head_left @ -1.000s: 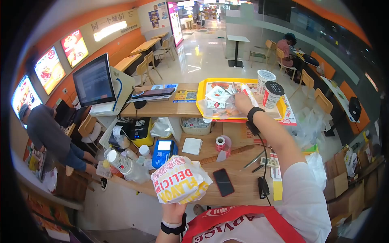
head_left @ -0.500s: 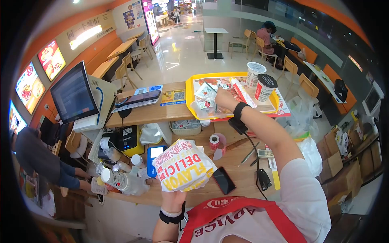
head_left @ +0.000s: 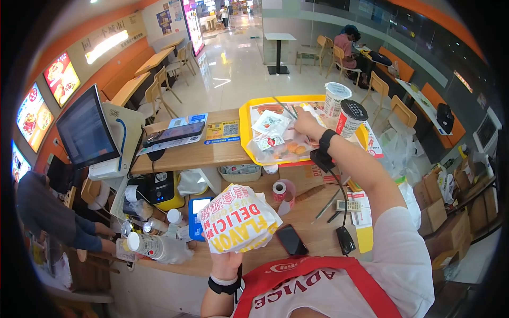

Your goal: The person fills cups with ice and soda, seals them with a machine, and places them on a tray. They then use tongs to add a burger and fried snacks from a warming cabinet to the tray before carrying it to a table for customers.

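Note:
My left hand (head_left: 225, 263) is closed under a burger wrapped in printed paper (head_left: 243, 220) and holds it above the near counter. Over the yellow tray (head_left: 246, 135), my right hand (head_left: 308, 124) pinches thin dark straws (head_left: 285, 107) that point up and left. Beside that hand on the tray lie a white packet (head_left: 271, 122), a smaller packet (head_left: 269, 142) and a clear bag with nugget-like pieces (head_left: 297, 149). A white-lidded cup (head_left: 336, 102) and a black-lidded cup (head_left: 350, 121) stand at the tray's right. The right fingertips are partly hidden.
A phone (head_left: 292, 240), a card reader (head_left: 200, 218) and a paper roll (head_left: 279, 191) are on the lower counter. Bottles (head_left: 154, 246) stand left, near a monitor (head_left: 86, 130). A cable (head_left: 343, 206) runs down the right. A person (head_left: 58, 212) is at far left.
My right hand has shifted right and slightly outward, lifting the straws off the packets toward the tray's far edge. The view has shifted slightly; my left hand still holds the burger.

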The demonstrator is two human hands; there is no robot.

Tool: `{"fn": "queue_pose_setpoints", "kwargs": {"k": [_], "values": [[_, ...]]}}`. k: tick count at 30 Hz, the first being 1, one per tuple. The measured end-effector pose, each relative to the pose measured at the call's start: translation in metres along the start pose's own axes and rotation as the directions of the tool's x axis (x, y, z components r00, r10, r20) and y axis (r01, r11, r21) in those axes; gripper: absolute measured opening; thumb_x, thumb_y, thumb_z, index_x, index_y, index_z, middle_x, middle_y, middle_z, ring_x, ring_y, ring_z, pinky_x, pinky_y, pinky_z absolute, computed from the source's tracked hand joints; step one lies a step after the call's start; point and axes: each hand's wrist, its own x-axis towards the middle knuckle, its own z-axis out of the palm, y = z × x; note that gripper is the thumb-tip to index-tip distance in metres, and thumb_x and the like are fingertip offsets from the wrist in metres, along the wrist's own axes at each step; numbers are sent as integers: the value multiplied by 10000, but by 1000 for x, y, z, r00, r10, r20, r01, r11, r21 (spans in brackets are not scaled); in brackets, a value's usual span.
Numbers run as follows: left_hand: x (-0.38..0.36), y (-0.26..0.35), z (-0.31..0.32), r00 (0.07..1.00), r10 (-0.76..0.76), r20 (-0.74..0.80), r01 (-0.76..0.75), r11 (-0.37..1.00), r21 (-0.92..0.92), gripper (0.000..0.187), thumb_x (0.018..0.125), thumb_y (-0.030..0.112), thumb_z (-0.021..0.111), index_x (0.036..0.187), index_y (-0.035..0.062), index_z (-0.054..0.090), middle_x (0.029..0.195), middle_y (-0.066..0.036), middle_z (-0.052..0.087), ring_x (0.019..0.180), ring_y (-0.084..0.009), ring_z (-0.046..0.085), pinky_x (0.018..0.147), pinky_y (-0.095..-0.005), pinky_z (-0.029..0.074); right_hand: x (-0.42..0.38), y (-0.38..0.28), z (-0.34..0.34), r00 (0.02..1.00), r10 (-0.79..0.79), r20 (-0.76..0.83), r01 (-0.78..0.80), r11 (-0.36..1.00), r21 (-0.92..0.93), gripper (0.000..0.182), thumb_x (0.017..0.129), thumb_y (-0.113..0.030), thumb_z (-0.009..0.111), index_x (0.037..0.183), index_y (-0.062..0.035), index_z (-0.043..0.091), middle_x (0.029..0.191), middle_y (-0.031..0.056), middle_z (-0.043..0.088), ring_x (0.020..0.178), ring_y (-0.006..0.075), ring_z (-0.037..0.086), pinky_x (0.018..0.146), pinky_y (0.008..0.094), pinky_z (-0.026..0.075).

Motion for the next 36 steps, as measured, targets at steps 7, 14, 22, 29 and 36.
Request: {"fn": "queue_pose_setpoints", "kwargs": {"k": [7, 14, 22, 29, 36], "values": [[7, -4, 0, 997, -37, 68, 38, 999, -7, 478, 868, 384, 393, 1248, 96, 363, 1259, -105, 422, 1151, -285, 410, 970, -466, 316, -5, -23, -18, 985, -86, 150, 14, 904, 427, 431, 725, -43, 506, 1152, -101, 500, 795, 112, 598, 720, 233, 583, 616, 321, 453], [14, -7, 5, 996, -5, -84, 24, 974, 226, 690, 785, 561, 438, 1293, 116, 292, 1307, -89, 361, 1191, -270, 361, 985, -449, 295, -51, -54, 6, 892, -451, 23, 399, 810, 429, 406, 789, -245, 552, 1124, -20, 504, 1058, 156, 540, 992, 194, 508, 815, 284, 399], [40, -28, 25, 999, -17, -45, 30, 947, 319, 447, 887, 298, 422, 1249, 51, 336, 1238, -94, 431, 1130, -220, 428, 949, -379, 349, -159, -81, -29, 574, -493, 654, -489, 435, 756, 482, 850, -347, 499, 1212, -44, 405, 1141, 71, 517, 1007, 122, 526, 789, 269, 459], [51, -42, 37, 981, -44, -187, 109, 929, 355, 286, 854, 98, 492, 1129, 41, 439, 1115, -88, 522, 1008, -185, 523, 850, -327, 441, -162, -40, -29, 612, -354, 707, -726, 104, 680, 416, 836, -332, 510, 1155, -70, 458, 1071, 60, 573, 946, 148, 567, 805, 309, 455], [51, -31, 38, 989, -29, -146, 67, 962, 263, 308, 854, 147, 467, 1136, 27, 432, 1118, -114, 523, 1045, -229, 506, 880, -371, 417, -159, -17, -28, 665, -328, 671, -738, -154, 657, 385, 841, -340, 485, 1152, -115, 463, 1111, 66, 552, 959, 197, 560, 773, 394, 468]]}}
